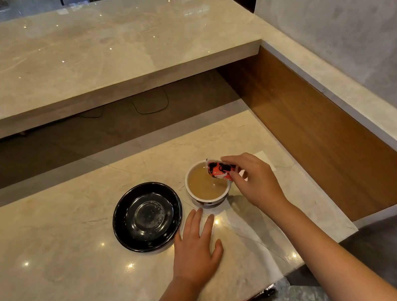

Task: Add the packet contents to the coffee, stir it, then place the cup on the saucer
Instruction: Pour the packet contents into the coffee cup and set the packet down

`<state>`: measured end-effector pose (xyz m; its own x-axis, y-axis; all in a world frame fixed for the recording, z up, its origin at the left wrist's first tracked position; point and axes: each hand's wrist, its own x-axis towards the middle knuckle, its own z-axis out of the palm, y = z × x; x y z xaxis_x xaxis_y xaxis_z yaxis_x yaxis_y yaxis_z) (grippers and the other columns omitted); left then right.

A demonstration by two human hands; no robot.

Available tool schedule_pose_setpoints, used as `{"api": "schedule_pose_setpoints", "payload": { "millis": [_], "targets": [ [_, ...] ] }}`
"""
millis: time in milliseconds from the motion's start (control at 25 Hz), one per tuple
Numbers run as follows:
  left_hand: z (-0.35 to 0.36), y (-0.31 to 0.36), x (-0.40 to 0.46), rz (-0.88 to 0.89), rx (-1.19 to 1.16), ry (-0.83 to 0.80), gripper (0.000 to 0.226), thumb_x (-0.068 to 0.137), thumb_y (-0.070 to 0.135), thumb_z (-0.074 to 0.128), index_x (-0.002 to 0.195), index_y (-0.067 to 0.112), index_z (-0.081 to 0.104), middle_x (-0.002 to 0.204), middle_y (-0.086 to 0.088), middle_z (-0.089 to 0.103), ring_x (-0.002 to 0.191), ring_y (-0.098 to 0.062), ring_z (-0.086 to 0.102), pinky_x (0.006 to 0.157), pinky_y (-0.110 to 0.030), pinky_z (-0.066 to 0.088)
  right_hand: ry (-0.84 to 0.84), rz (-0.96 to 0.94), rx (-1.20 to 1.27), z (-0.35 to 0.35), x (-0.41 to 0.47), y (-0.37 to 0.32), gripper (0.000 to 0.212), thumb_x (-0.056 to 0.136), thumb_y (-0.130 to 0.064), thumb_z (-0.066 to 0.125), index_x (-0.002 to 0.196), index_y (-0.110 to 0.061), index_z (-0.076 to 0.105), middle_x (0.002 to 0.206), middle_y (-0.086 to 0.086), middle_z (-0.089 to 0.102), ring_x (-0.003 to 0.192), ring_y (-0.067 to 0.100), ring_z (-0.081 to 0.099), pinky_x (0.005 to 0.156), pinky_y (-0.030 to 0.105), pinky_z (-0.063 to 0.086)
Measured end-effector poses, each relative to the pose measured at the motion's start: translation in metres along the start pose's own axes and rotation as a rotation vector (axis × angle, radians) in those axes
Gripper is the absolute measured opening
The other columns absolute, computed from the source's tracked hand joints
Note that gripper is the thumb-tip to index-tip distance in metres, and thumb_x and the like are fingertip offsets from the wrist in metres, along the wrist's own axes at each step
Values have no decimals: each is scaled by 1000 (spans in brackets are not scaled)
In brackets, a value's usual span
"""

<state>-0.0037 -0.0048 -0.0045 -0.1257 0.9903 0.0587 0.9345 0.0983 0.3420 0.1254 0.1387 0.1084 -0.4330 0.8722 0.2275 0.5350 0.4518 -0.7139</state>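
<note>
A white cup [194,195] of light brown coffee stands on the marble counter. My right hand [255,180] pinches a red and black packet [221,170] and holds it tilted over the cup's right rim. To the left of the cup lies an empty black saucer [125,220], apart from it. My left hand [195,248] rests flat on the counter just in front of the cup, fingers spread, holding nothing. I see no spoon or stirrer.
A raised marble shelf [98,62] runs across the back, with a dark gap below it. On the right a wooden panel [320,130] and a marble ledge [368,106] border the counter. A white paper [265,158] lies behind my right hand.
</note>
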Motion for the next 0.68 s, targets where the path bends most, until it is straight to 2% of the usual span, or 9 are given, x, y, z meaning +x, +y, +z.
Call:
{"api": "schedule_pose_setpoints", "payload": {
  "millis": [120, 200, 280, 360, 440, 520, 600, 680],
  "targets": [
    [0, 0, 0, 1, 5, -1, 54, 83, 46, 44, 131, 22, 47, 142, -10, 44, 133, -23, 28, 94, -52, 36, 87, 345, 310, 0, -6, 4, 22, 84, 0, 57, 97, -16, 66, 95, 1, 66, 86, 18, 62, 73, 23, 52],
    [0, 0, 0, -2, 14, -3, 54, 83, 46, 44, 131, 22, 47, 142, -10, 44, 133, -23, 28, 94, -52, 35, 120, 555, 533, 0, -13, 9, 14, 86, -3, 57, 90, -14, 64, 91, 11, 67, 74, 21, 64, 68, 35, 57],
    [-1, 0, 0, -2, 25, -6, 54, 83, 47, 43, 130, 22, 47, 141, -10, 45, 132, -23, 29, 94, -52, 35, 128, 718, 797, 0, -20, 13, 10, 87, -4, 56, 94, -9, 62, 84, 17, 66, 58, 18, 61, 68, 45, 57],
    [-2, 1, 0, -3, 34, -9, 54, 83, 47, 43, 130, 22, 48, 141, -10, 45, 132, -23, 29, 94, -53, 36, 149, 794, 1018, -1, -24, 18, 9, 87, -4, 56, 93, -8, 62, 77, 11, 67, 54, 14, 59, 63, 37, 55],
    [-2, 1, 0, -5, 37, -13, 54, 83, 47, 43, 130, 22, 48, 141, -10, 45, 132, -23, 29, 94, -53, 35, 197, 806, 1177, -9, -25, 23, 14, 88, 0, 53, 83, -11, 61, 69, 4, 71, 60, 12, 61, 54, 23, 52],
    [-1, 0, 0, -7, 37, -14, 54, 83, 47, 43, 130, 22, 48, 141, -10, 45, 132, -23, 28, 94, -53, 35, 252, 814, 1244, -21, -25, 31, 19, 88, 1, 51, 80, -13, 60, 70, 4, 71, 63, 11, 61, 53, 20, 52],
    [-1, 0, 0, -6, 30, -11, 54, 83, 47, 43, 131, 22, 47, 142, -9, 44, 132, -23, 28, 95, -54, 35, 283, 823, 1200, -37, -28, 43, 18, 89, -1, 51, 82, -14, 60, 79, 7, 68, 68, 14, 60, 63, 27, 52],
    [-1, 0, -1, -6, 20, -10, 54, 83, 47, 43, 131, 22, 47, 142, -9, 43, 133, -22, 27, 95, -54, 34, 266, 830, 1039, -53, -33, 58, 13, 90, -4, 52, 90, -13, 62, 87, 10, 66, 74, 20, 60, 70, 37, 51]
  ]
}}
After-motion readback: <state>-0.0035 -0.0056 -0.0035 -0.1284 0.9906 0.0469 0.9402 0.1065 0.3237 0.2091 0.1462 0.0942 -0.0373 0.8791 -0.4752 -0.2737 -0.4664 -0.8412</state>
